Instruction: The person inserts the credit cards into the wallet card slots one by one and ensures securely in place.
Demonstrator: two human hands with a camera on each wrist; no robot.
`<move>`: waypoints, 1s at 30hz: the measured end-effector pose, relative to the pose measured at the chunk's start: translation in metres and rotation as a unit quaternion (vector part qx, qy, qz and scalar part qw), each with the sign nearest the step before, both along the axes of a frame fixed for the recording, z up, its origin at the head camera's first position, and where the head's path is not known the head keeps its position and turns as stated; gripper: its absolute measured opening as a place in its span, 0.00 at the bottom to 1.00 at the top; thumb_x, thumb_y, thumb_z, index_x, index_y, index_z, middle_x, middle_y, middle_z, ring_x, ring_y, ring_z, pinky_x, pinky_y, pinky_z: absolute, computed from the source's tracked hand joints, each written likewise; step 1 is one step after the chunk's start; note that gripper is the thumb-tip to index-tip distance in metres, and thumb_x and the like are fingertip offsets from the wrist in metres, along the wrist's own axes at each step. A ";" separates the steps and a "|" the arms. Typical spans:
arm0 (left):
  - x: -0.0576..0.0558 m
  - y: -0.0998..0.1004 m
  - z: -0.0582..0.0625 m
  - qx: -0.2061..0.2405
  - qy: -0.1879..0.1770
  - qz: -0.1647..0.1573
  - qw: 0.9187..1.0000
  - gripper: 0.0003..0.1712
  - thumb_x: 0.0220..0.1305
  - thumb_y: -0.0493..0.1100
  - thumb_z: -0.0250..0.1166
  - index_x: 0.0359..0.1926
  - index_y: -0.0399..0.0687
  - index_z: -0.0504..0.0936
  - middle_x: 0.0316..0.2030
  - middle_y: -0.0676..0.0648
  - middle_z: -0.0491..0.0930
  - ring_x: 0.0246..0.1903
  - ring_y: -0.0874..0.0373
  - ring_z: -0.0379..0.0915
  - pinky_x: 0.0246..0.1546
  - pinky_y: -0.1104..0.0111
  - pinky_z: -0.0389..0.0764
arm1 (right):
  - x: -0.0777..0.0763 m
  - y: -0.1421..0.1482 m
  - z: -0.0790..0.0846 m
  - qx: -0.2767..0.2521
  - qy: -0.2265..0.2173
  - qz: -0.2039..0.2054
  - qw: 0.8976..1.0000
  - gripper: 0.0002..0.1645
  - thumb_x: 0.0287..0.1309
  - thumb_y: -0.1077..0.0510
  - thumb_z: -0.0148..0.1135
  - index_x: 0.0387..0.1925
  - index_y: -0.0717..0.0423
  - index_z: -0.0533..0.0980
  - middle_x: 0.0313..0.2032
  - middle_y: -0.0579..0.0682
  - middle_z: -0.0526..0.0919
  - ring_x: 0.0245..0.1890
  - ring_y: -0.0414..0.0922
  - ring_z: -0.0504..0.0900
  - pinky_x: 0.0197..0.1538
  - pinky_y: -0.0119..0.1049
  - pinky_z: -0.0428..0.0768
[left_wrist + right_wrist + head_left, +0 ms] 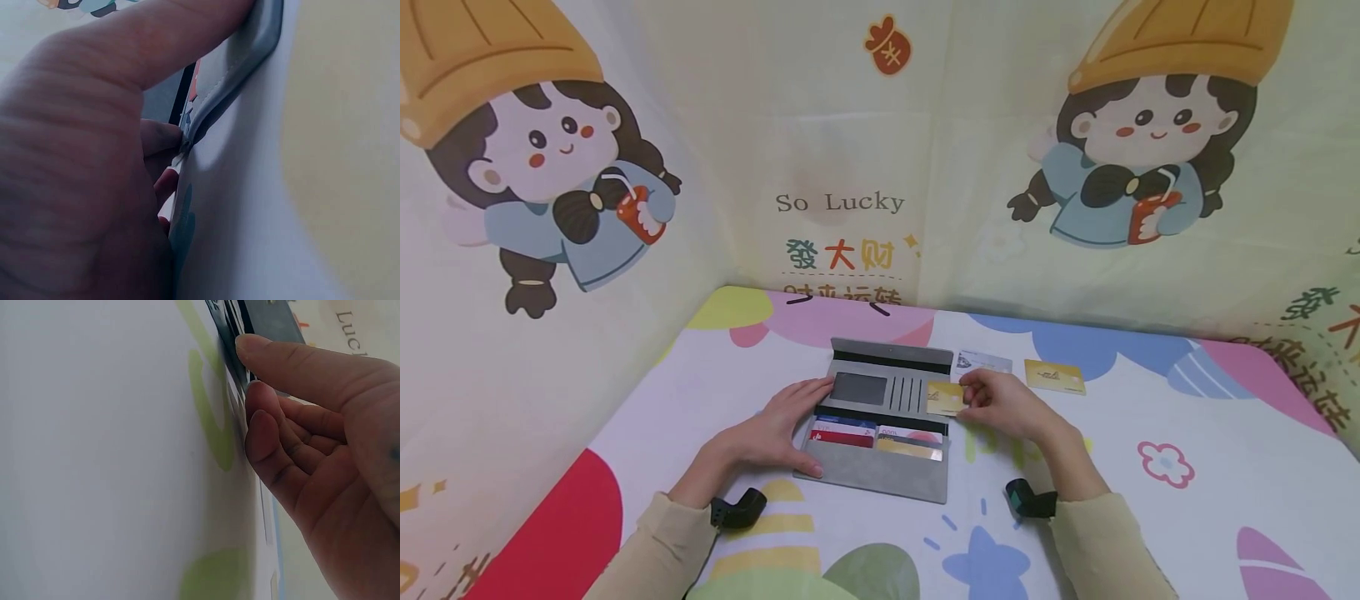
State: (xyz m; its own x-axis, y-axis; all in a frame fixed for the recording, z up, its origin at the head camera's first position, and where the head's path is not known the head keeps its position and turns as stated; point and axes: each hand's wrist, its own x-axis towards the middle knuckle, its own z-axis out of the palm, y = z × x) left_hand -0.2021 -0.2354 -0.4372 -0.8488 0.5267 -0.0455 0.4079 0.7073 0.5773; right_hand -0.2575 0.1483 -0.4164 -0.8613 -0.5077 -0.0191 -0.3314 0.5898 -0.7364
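A grey card wallet (880, 481) lies unfolded on the table, with a dark window and several slots on its upper panel. Several cards (842, 432), red, white, pink and gold among them, sit in the lower pockets. My left hand (778, 425) rests along the wallet's left edge, fingers fairly straight on the upper part and thumb pressing the lower panel. At the upper panel's right side, my right hand (1003, 402) pinches a gold card (943, 398) by its right end. That card overlaps the slots in the head view. In the right wrist view, thumb and forefinger meet at the wallet's edge.
Behind my right hand lie a silver card (984, 361) and another gold card (1055, 377). A cartoon-printed cloth (1150, 525) covers the table, and printed fabric walls (850, 125) rise at the back and sides. Black wrist cameras (739, 509) sit on both wrists.
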 end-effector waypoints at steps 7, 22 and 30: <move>0.000 0.000 -0.001 0.000 -0.002 -0.001 1.000 0.69 0.44 0.65 0.78 0.79 0.44 0.54 0.78 0.44 0.50 0.75 0.40 0.43 0.69 0.36 0.51 | -0.001 -0.010 0.001 0.000 -0.001 0.010 1.000 0.25 0.56 0.62 0.75 0.51 0.68 0.76 0.35 0.49 0.78 0.36 0.46 0.76 0.44 0.38 0.79; 0.000 0.000 0.000 0.002 -0.005 0.001 1.000 0.69 0.43 0.66 0.78 0.79 0.45 0.53 0.78 0.44 0.50 0.75 0.41 0.42 0.69 0.36 0.51 | -0.005 -0.021 0.000 0.009 0.008 0.015 1.000 0.25 0.54 0.61 0.76 0.51 0.66 0.77 0.33 0.48 0.78 0.34 0.45 0.76 0.41 0.37 0.78; 0.000 0.001 0.000 0.000 -0.004 0.001 1.000 0.70 0.43 0.67 0.78 0.79 0.45 0.53 0.78 0.45 0.50 0.75 0.41 0.42 0.69 0.37 0.50 | -0.004 -0.027 -0.001 0.019 0.013 0.008 1.000 0.24 0.53 0.61 0.77 0.50 0.66 0.78 0.31 0.47 0.78 0.33 0.44 0.75 0.40 0.38 0.77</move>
